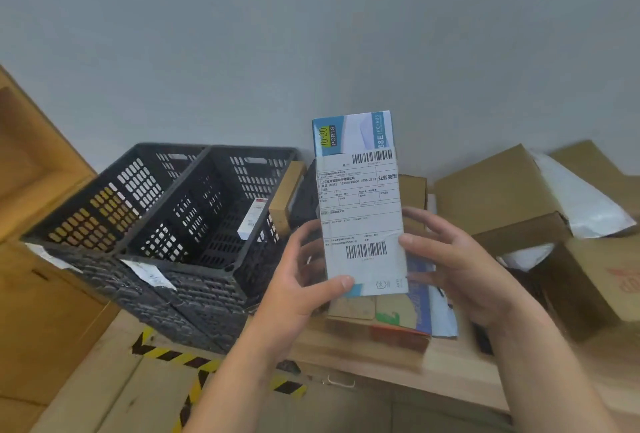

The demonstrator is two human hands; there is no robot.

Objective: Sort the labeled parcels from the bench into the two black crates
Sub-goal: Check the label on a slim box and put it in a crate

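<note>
The parcel (360,211) stands upright between both hands, label facing the camera. The left hand (298,280) pinches its lower left corner, thumb in front and fingers behind. The right hand (450,259) grips its right edge. Two crates (214,259) sit left of the grip, and the bench (381,356) lies beneath.

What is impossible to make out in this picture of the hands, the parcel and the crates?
Head view:
- Small print on the white label of the blue and white cardboard parcel: too small, blurred.
- Left hand fingertips: behind the parcel.
- Brown cardboard box with red print: cut by the right edge.
</note>
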